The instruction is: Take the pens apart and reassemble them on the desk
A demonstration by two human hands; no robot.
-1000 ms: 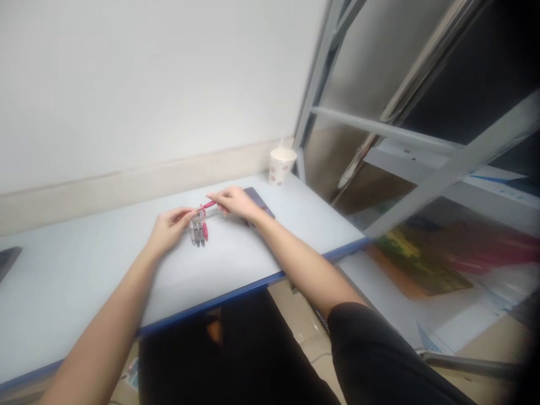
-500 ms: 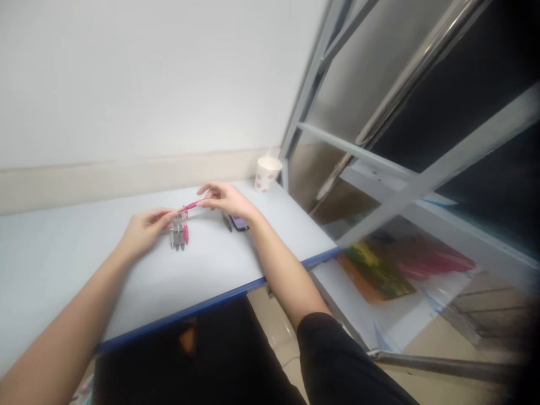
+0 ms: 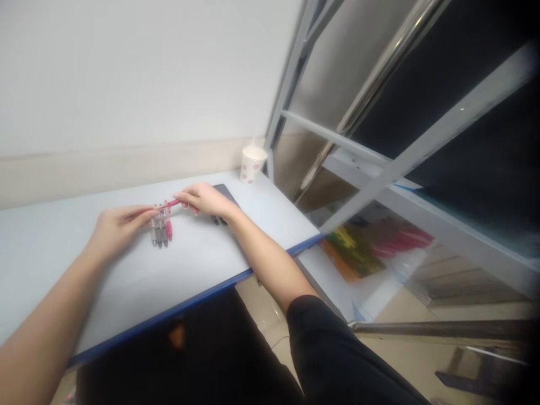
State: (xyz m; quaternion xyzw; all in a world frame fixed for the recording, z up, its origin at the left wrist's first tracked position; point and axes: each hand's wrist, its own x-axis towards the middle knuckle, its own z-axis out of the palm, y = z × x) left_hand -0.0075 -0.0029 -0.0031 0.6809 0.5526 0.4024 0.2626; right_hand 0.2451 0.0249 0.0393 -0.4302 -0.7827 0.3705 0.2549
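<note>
Fingers of left hand and right hand pinch a slim, seemingly plastic pink pen endwise.

**Around the Work: Table, Cup and Racking**

Noting a pale table with a blue front edge, running along a white wall with a beige band at its foot. Finding a white paper cup with reddish spots, standing upright near the table's far right corner, close to the wall. Seeing a dark flat device lying on the tabletop, apart from the cup and partly hidden. Taking in grey metal racking rising just beside the table's right end, a shiny steel tube leaning behind its beams. Spotting a colourful sheet lying low beneath the racking.
</note>
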